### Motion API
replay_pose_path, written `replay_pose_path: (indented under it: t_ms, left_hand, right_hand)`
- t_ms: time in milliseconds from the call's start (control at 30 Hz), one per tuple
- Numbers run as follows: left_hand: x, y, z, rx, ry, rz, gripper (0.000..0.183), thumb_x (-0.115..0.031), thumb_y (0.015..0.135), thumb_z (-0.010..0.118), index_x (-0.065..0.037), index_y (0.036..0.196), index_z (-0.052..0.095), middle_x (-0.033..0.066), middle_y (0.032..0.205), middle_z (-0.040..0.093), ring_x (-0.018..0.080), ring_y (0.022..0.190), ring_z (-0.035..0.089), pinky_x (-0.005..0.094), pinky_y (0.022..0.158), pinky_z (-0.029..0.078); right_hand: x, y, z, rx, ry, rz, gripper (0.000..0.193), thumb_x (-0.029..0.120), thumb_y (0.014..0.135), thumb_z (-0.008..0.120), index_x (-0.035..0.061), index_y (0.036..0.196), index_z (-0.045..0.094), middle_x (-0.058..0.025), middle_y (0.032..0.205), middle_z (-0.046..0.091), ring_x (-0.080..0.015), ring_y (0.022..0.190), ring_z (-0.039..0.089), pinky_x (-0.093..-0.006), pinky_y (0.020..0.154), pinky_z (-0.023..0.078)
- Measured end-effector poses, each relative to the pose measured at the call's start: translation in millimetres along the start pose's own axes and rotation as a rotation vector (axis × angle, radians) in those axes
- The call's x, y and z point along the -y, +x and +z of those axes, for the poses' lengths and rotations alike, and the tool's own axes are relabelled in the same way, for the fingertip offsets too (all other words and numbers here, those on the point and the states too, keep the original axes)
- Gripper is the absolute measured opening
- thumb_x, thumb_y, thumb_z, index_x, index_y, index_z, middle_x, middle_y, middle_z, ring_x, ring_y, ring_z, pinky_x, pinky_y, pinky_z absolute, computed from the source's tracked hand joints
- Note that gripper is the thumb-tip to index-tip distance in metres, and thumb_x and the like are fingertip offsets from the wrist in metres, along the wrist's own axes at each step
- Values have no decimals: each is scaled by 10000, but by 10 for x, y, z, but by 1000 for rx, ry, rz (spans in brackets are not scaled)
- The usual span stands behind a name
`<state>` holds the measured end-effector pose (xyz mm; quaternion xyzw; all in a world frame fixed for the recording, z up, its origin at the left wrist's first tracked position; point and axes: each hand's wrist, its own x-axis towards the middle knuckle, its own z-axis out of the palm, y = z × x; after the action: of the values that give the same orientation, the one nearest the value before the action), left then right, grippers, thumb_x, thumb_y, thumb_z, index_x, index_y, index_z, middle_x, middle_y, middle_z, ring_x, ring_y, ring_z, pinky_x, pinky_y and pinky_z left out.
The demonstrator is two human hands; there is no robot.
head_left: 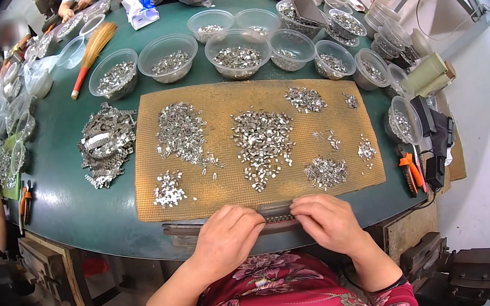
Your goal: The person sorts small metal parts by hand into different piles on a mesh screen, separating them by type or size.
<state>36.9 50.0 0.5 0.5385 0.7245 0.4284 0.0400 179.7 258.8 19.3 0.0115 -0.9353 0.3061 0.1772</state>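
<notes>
The left hand point(230, 231) and the right hand point(328, 216) are at the near edge of the green bench point(75, 210). The fingers of each are bunched together and clamped on a segmented metal strip point(279, 218), whose middle shows in the gap between the fingertips; the thumbs are partly hidden. The strip lies along a long dark bar point(184, 229), which projects beyond the left hand.

Just beyond is a tan ridged mat point(213, 95) bearing several separate piles of small metal pieces. The largest are a left pile point(180, 133) and a centre pile point(263, 141). Left of the mat lies a heap of linked metal strips point(107, 144).

Clear plastic bowls point(146, 67) containing metal parts stand behind the mat and curve round its right side. A dark phone-like device point(307, 9) rests over one bowl. Orange-handled pliers point(409, 169) lie right of the mat; a straw brush point(92, 55) lies at the rear left. A co-worker's hand point(66, 14) is visible at the far side.
</notes>
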Motion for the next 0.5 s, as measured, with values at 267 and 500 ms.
replay_pose_path:
  t_ms: [267,500]
  left_hand:
    - [-36,39,55,6,107,0,223,-78,820,811,-68,1011,695,80,948,676,298,862,635,410,758,512]
    - [-16,46,-41,59,31,-64,222,-69,836,802,-58,1034,703,90,973,699,310,886,647,405,774,520]
  right_hand:
    - [-128,-333,-79,-86,-33,127,189,7,863,765,50,1032,695,-85,1018,742,-286,904,722,-380,791,571]
    - [-150,-279,-147,-64,-31,99,179,49,881,764,63,1048,701,-78,1027,740,-274,909,723,-377,780,572]
